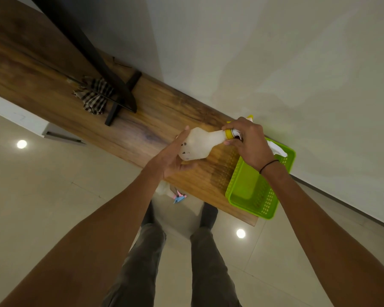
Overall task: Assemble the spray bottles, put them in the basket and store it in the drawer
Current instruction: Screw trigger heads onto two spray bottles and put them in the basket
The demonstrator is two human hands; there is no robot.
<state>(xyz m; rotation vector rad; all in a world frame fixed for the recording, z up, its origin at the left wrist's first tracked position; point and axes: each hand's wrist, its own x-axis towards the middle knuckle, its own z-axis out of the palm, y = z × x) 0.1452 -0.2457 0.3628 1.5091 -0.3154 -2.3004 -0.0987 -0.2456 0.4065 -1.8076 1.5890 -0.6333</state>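
A translucent white spray bottle (197, 144) lies tilted above the wooden top, its neck pointing right. My left hand (173, 157) cups its base with the fingers spread along the side. My right hand (247, 141) is closed around the yellow collar (229, 134) of the spray head at the neck. Under my right wrist stands a green basket (246, 196) on the right end of the top, with a white spray nozzle (278, 150) showing at its far end. Another bottle with a pink and blue spray head (179, 198) peeks out below the top's front edge.
The wooden top (142, 129) runs diagonally along a white wall. A black stand (120, 94) and a folded checked cloth (95, 96) sit on its left part. Below are glossy floor tiles, my legs and a drawer handle (62, 137) at the left.
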